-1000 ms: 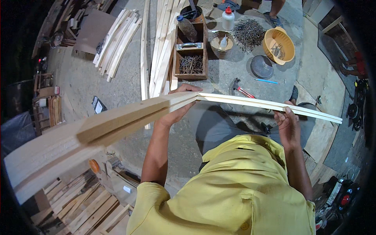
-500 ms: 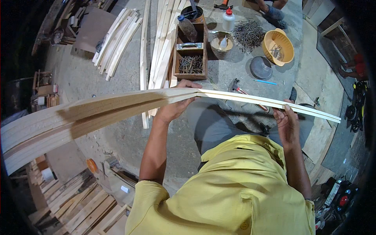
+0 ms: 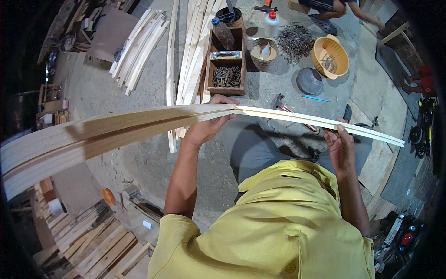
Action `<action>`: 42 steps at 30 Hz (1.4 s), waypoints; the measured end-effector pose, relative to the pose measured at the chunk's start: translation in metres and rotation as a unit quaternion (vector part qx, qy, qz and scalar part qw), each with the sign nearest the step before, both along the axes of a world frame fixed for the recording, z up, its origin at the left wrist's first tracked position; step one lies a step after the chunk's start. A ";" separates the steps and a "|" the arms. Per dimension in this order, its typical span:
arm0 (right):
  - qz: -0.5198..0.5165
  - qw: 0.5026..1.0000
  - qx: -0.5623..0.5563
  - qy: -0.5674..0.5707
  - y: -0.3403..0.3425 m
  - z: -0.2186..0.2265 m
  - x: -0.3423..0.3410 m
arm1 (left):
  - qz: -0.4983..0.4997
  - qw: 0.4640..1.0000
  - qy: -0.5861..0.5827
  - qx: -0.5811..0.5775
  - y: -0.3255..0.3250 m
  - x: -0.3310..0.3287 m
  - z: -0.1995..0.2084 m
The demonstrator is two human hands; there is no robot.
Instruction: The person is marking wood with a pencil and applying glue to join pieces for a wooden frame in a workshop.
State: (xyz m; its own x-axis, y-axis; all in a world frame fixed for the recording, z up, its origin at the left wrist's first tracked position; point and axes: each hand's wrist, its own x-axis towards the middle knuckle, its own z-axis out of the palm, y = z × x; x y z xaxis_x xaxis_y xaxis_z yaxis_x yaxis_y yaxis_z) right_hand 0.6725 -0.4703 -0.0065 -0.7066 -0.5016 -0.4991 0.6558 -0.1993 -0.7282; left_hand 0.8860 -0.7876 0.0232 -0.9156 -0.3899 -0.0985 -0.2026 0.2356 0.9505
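Note:
A long pale wooden strip (image 3: 139,124) with a groove along its side spans the head view from the left rim to the right. My left hand (image 3: 209,126) is closed around it near the middle, where a seam crosses the wood and a brighter, thinner-looking stretch (image 3: 283,115) begins. Further right, my right hand (image 3: 340,142) pinches that stretch between thumb and fingers, short of its far end. The strip is held up above my lap and partly covers my left fingers. Beyond it, a claw hammer (image 3: 290,111) with a red and black handle lies on the floor.
A wooden toolbox (image 3: 208,76) with nails stands ahead, beside loose wooden strips (image 3: 193,60). Near it are a white glue bottle (image 3: 271,25), a nail pile (image 3: 295,43), a yellow basin (image 3: 343,69) and a blue pencil (image 3: 316,98). Another person (image 3: 332,14) is at the top right.
The strip's left end has shifted slightly upward in view, while both hands keep their hold. At the top right, the other person has moved, with an arm now stretched to the right.

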 end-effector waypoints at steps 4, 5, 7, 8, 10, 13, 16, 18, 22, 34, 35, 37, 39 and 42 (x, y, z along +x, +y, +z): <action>-0.002 1.000 0.002 0.014 0.002 -0.001 -0.004 | -0.012 0.999 0.026 -0.030 0.000 0.000 -0.003; -0.001 1.000 0.002 0.015 0.002 0.002 -0.009 | -0.011 0.999 0.026 -0.030 0.001 0.001 -0.002; -0.023 0.988 0.012 0.155 0.000 0.020 -0.025 | 0.006 1.000 0.009 0.013 0.005 0.002 0.002; -0.023 0.969 0.040 0.244 0.000 0.035 -0.036 | 0.004 1.000 0.010 0.015 0.006 0.002 0.001; -0.034 0.930 0.063 0.361 0.001 0.063 -0.057 | 0.007 0.998 -0.017 -0.054 0.006 0.005 -0.002; 0.000 0.843 0.162 0.513 0.021 0.107 -0.088 | 0.029 0.998 -0.056 -0.029 0.008 0.002 0.004; 0.070 0.769 0.245 0.587 0.039 0.146 -0.107 | 0.042 0.993 0.019 0.110 0.003 0.003 -0.004; 0.120 0.746 0.327 0.568 0.054 0.167 -0.113 | 0.035 0.996 0.013 0.083 0.002 0.000 -0.003; 0.208 0.650 0.387 0.620 0.024 0.148 -0.080 | 0.043 0.998 0.012 0.050 -0.008 0.020 0.003; 0.483 0.675 0.296 0.472 0.000 0.110 -0.032 | 0.030 0.997 -0.003 0.065 -0.014 0.014 0.000; 0.479 0.696 0.300 0.443 -0.003 0.111 -0.032 | 0.020 0.998 0.009 0.055 -0.015 0.015 0.001; 0.469 0.688 0.296 0.467 -0.001 0.109 -0.035 | 0.026 0.998 -0.001 0.057 -0.013 0.013 0.007; 0.459 0.679 0.294 0.492 -0.001 0.109 -0.036 | 0.030 0.998 -0.009 0.060 -0.012 0.012 0.008; 0.449 0.641 0.279 0.557 -0.005 0.110 -0.037 | 0.025 0.998 -0.023 0.043 -0.014 0.012 0.006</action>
